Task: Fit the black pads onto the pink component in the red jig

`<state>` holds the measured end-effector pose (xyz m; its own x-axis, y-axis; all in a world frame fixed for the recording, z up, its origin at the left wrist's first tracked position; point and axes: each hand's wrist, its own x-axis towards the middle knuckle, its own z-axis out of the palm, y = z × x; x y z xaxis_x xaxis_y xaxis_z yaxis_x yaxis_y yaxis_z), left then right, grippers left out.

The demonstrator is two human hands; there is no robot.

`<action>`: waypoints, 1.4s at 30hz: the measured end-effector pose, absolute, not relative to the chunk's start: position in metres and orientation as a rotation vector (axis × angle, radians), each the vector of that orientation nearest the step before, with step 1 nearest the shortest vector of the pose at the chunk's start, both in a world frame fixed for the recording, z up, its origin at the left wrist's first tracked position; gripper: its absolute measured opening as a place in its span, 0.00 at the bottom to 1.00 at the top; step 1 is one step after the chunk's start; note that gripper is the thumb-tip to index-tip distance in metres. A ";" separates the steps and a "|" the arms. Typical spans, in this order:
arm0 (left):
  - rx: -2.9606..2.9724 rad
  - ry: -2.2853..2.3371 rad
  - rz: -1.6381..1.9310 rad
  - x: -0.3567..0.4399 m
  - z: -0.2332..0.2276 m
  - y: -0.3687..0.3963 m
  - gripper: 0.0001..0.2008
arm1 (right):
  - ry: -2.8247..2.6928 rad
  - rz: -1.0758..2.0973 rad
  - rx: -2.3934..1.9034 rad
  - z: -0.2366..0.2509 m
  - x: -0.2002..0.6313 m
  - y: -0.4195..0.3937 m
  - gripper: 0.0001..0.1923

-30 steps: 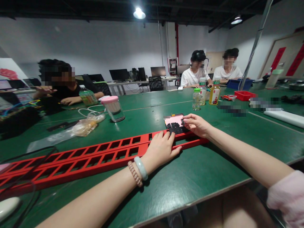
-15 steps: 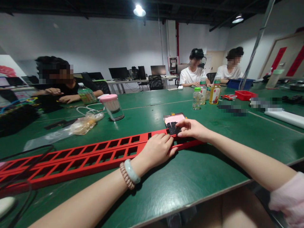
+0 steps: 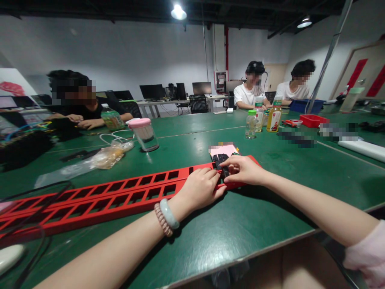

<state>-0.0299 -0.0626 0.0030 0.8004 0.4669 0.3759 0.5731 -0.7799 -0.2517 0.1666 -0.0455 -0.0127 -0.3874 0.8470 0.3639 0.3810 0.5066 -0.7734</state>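
Observation:
A long red frame [image 3: 126,182] with two rows of rectangular openings stretches from the left edge to the middle of the green table. My left hand [image 3: 200,184] lies across its right part, fingers curled over the far side and thumb at the near side. Just right of it, my right hand [image 3: 245,170] pinches a small black plastic part [image 3: 223,169] between thumb and fingers, at the frame's right end. More black pieces [image 3: 221,157] show behind it, in front of a pink-topped pad or box [image 3: 225,149]. The fingers partly cover the black part's lower end.
A pink-lidded jar [image 3: 147,138] and a crumpled plastic bag [image 3: 105,158] stand beyond the frame. Several bottles, one with yellow drink [image 3: 273,119], are farther right, near a red tray [image 3: 314,120]. A black cable [image 3: 39,224] crosses the frame's left end. Three people sit around the table.
My right hand has come down a little toward me, bringing the black part lower against the red frame's right end. My left hand stays on the frame. The view shifts slightly.

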 end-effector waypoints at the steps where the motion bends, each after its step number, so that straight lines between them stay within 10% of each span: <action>1: -2.636 -0.791 -0.420 -0.030 0.003 -0.063 0.18 | -1.993 0.738 -1.009 -0.013 0.166 -0.046 0.23; 42: -2.656 -0.806 -0.414 -0.030 0.003 -0.064 0.16 | -2.208 0.553 -0.940 -0.007 0.164 -0.054 0.13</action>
